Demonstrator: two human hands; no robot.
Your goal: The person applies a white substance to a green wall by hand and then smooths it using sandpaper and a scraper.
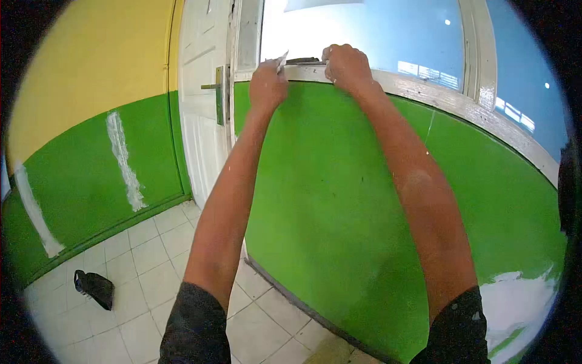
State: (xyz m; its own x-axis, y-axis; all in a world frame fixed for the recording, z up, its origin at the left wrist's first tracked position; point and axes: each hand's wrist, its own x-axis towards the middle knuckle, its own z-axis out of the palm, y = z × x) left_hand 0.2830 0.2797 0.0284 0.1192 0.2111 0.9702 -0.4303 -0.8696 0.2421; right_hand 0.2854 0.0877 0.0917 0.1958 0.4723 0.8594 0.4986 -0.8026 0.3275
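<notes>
Both of my arms reach forward to the white window sill (400,85) above the green wall. My left hand (267,86) is closed at the sill's left end, and a thin, pale, pointed piece (282,60) sticks up from its fingers. To the right, my right hand (349,65) is curled into a fist over the sill, its knuckles up against the window pane. What it grips is hidden by the fingers. Between the two hands, a thin dark strip (302,60) lies along the sill at the foot of the glass.
A white door (200,130) with a metal handle (210,87) stands at left. White filler streaks (125,161) mark the green and yellow wall. A larger white patch (521,306) covers the lower right wall. A black bag-like object (97,288) rests on the tiled floor (142,279).
</notes>
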